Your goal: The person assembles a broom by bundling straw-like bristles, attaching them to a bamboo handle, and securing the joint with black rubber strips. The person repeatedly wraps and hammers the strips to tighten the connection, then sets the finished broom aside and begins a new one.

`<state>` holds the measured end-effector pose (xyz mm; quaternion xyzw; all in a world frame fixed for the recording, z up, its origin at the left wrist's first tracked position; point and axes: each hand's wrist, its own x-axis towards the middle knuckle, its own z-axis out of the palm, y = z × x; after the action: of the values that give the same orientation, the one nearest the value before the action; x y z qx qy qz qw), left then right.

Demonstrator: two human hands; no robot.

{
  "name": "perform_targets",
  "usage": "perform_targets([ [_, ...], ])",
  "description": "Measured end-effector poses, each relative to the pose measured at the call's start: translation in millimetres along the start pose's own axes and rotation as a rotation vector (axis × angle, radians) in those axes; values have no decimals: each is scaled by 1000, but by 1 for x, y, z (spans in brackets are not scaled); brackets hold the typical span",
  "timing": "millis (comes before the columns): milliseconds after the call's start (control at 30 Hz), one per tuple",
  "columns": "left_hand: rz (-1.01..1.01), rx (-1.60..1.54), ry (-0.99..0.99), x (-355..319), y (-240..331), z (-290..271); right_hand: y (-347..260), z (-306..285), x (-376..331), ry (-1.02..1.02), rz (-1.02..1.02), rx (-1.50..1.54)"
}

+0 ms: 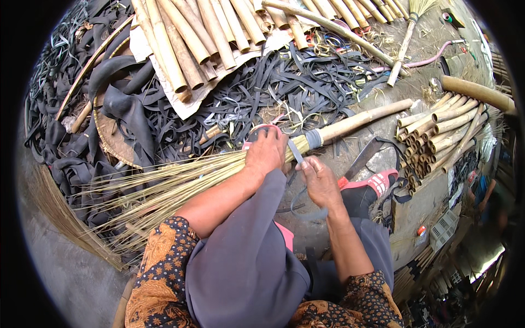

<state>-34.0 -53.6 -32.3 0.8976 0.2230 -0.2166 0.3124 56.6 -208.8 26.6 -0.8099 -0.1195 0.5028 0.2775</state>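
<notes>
A stick broom (216, 174) lies across in front of me, its thin bristles fanning out to the left. Its bamboo handle (363, 118) points to the right and away. Grey rubber wrapping (313, 139) binds the bristles where they meet the handle. My left hand (267, 148) is closed over the bristle bundle, just left of the wrapping. Between the thumb and fingers of my right hand (321, 183) is a grey rubber strip (295, 150). That strip runs taut up to the broom, and its loose end hangs below my right hand.
A heap of black rubber strips (306, 74) spreads beyond the broom. Bamboo poles (213, 30) lie on a pale sheet at the back. On the right stand a knife (363, 158) and stacked bamboo lengths (435, 134). A pink sandal (380, 183) shows on my foot.
</notes>
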Motion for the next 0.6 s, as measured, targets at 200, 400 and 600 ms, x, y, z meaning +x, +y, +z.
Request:
perform_targets([
  [200,-99,-113,-140,14,-5,-19,15,13,-21,40,-10,271],
  [400,74,-519,-643,44,-47,-31,35,20,-11,-86,221,864],
  [600,54,-348,-488,29,-28,-48,31,36,11,-63,322,960],
])
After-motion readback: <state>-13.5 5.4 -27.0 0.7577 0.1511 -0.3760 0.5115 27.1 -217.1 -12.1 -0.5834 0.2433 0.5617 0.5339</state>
